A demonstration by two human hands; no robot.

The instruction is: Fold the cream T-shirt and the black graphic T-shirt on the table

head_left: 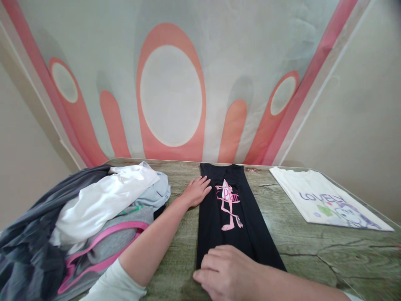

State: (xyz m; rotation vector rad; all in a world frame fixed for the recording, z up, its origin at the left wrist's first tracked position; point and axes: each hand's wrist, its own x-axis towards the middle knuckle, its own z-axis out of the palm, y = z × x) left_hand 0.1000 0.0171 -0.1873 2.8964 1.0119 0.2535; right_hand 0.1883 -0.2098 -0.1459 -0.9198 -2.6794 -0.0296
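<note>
While the L grip [197, 191] lies flat & open on the black garment [232, 205], prob. to keep it smooth, the R grip [224, 269] curls over its near end, can't tell if pinching, w/ clothes pile [106, 207] left & white tee [319, 207] right of both grips, prob. for room.

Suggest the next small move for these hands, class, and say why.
Perhaps lift the near end of the black garment and fold it forward: the garment lies long and narrow, with the right hand at that end and the left hand at its left edge, further up.
</note>
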